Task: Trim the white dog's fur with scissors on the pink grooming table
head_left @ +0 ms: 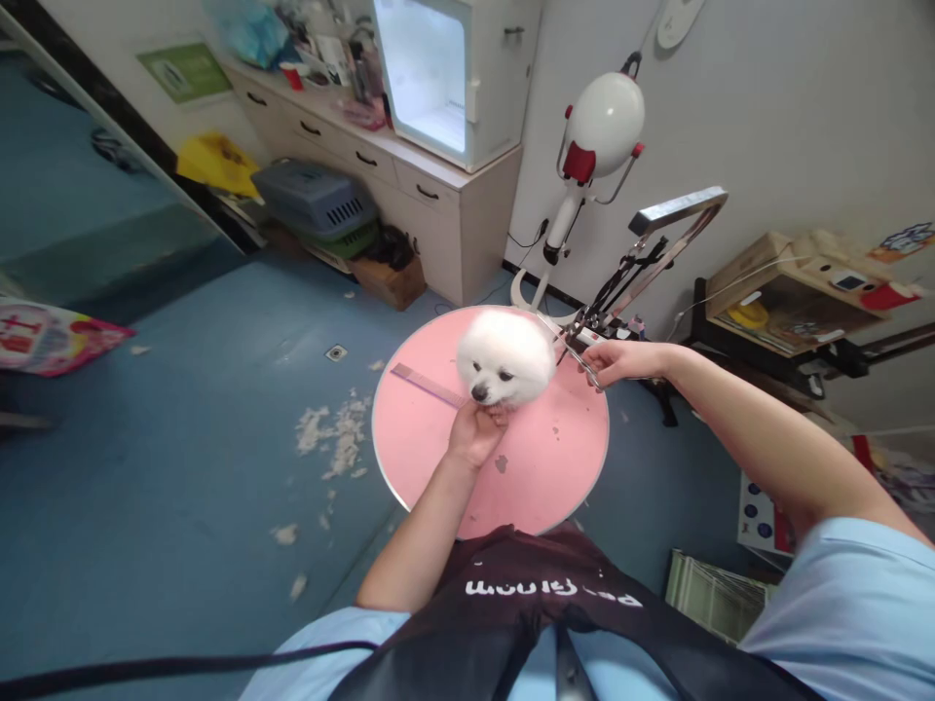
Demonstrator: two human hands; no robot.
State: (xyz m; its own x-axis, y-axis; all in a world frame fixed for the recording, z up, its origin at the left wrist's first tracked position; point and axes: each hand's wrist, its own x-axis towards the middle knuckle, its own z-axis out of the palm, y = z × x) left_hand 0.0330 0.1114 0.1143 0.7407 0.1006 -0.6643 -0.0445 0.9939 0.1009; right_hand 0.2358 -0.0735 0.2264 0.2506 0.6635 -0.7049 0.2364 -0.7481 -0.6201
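Lettering "Groom" (pixel 559 588) on dark apron (pixel 511 560), left hand (pixel 476 435) against white dog (pixel 506 352)

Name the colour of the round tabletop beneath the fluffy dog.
The round tabletop is pink, best seen in the head view.

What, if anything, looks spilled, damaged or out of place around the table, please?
Pale clumps, probably fur, litter the floor left of the table, which looks untidy. The pink top also has dark patches breaking its even colour, perhaps wear.

There are two hands (pixel 478 433) (pixel 608 363), one dog (pixel 505 356), one comb (pixel 428 386), one pair of scissors (pixel 588 374).
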